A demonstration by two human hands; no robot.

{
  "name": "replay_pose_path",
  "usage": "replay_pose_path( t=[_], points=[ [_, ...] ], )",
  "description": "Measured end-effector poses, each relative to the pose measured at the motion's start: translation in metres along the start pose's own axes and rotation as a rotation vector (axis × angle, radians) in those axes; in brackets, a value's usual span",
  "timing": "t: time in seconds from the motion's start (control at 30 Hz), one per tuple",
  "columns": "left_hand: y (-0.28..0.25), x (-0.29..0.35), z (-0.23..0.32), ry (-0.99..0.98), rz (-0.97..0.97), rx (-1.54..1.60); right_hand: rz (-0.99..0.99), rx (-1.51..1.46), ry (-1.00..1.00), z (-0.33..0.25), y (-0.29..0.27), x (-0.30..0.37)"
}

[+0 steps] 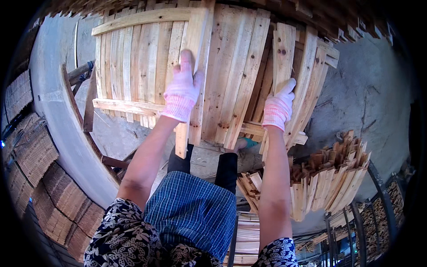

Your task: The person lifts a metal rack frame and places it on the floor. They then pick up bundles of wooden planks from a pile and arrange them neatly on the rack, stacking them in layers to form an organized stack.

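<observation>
My left hand point(183, 92), in a white-and-pink knit glove, grips a pale wooden plank point(195, 33). Its index finger stretches along the wood, and the plank's lower end sticks out below the wrist. The plank lies across a panel of side-by-side wooden slats point(147, 62) with crosswise battens. To the right, my gloved right hand point(279, 106) is closed around another plank point(283, 51) with dark knots. That one slants over a gap between the loose boards point(240, 75). Parts of both planks are hidden under the gloves.
A stack of short wood pieces point(329, 178) stands at the lower right, beside curved metal bars point(378, 182). Rows of stacked slats point(31, 142) line the far left. A wooden frame rail point(82, 115) stands left of the panel. More stacked wood point(311, 15) overhangs the far edge.
</observation>
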State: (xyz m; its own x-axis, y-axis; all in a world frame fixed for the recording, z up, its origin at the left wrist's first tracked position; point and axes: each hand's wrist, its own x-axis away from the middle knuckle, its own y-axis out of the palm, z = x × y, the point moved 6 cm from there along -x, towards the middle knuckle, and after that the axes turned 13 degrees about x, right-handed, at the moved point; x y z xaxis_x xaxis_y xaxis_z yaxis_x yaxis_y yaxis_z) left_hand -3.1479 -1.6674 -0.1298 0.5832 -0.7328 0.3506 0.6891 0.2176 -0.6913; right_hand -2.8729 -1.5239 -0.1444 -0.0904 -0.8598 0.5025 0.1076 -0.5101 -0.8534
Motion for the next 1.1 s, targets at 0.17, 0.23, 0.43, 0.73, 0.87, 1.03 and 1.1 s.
replay_pose_path(
  t=[0.17, 0.23, 0.43, 0.73, 0.87, 1.03, 1.1],
  points=[
    [0.005, -0.035, 0.035, -0.164, -0.157, -0.145, 0.05, -0.081, -0.089, -0.003, -0.031, 0.014],
    [0.014, -0.035, 0.026, -0.186, -0.176, -0.147, 0.061, -0.106, -0.078, -0.002, -0.036, 0.021],
    [0.007, -0.025, 0.033, -0.127, -0.143, 0.066, -0.01, -0.151, -0.051, -0.018, -0.032, -0.006],
    [0.064, -0.015, 0.047, 0.181, 0.009, -0.196, 0.084, -0.246, -0.117, -0.059, 0.007, 0.032],
    [0.062, -0.01, 0.042, 0.221, 0.049, -0.232, -0.129, -0.257, 0.003, -0.043, -0.012, 0.026],
    [0.063, -0.014, 0.042, 0.184, 0.025, -0.247, 0.113, -0.074, 0.102, 0.009, -0.03, -0.007],
    [0.065, -0.01, 0.048, 0.232, 0.059, -0.268, 0.201, 0.001, 0.068, 0.018, -0.007, -0.024]
  ],
)
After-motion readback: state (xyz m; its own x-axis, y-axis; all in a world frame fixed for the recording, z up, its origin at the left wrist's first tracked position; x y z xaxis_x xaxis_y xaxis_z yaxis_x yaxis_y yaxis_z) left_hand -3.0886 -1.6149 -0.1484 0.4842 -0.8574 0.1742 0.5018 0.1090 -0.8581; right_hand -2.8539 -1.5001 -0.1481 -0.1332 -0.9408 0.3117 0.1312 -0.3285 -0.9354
